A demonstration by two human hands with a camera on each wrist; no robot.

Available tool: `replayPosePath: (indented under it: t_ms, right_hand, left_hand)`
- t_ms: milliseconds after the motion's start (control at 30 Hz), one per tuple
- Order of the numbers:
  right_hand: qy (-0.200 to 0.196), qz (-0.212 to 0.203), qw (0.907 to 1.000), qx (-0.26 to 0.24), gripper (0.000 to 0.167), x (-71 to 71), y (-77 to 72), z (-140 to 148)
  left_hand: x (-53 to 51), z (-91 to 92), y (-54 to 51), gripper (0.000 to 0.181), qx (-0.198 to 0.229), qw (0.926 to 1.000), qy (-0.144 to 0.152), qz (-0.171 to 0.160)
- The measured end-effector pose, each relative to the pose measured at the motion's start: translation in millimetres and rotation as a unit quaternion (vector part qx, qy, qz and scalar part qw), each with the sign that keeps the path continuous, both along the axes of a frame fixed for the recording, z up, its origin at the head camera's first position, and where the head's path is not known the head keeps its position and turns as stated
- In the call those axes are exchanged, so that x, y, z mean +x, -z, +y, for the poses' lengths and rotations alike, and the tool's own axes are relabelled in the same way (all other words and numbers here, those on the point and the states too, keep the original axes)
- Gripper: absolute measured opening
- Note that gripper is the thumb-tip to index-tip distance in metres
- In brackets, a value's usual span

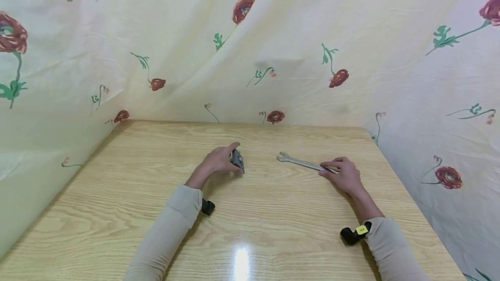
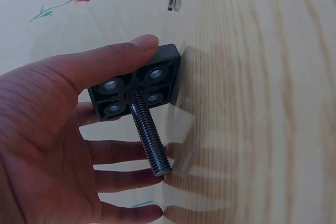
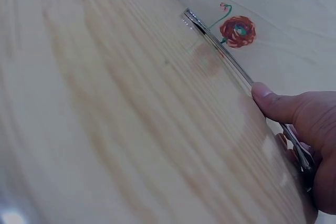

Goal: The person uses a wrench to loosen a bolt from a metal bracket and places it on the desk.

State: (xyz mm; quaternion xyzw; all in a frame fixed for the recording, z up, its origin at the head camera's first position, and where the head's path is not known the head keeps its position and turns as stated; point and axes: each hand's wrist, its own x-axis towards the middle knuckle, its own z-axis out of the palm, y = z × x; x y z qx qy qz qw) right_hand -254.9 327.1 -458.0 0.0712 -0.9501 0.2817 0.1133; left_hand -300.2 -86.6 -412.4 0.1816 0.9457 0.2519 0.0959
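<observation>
My left hand [image 1: 220, 159] pinches a dark square plate [image 1: 237, 160] by its edges, thumb on one side and a finger on the other. In the left wrist view a threaded rod [image 2: 148, 132] sticks out from the middle of that plate, and several round holes surround it. The other left fingers are stretched out behind the rod. To the right, my right hand [image 1: 344, 175] holds a silver combination wrench [image 1: 302, 163] near one end. The wrench's open-jaw end points left toward the plate, with a gap between the two. Part of the gripped end is hidden by the hand.
Both hands are over a light wood-grain table [image 1: 258, 211]. A cream cloth with red flowers [image 1: 187, 47] hangs along the back and both sides. Each wrist wears a black camera [image 1: 353, 235]. Light glares off the table's front.
</observation>
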Motion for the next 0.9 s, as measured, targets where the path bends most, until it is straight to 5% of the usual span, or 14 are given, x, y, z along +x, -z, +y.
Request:
replayPosePath:
  t_ms: [467,900]
  right_hand:
    - [0.001,0.033,0.9993,0.017,0.025,-1.8,4.1,-2.1]
    - [-0.011,0.012,0.9994,0.03,0.022,-3.2,0.8,-3.2]
  left_hand:
    - [1.7,2.5,-0.1,0.093,0.031,0.9994,-0.014,-0.009]
    - [-0.4,2.5,-0.6,0.074,0.081,0.9964,-0.018,-0.017]
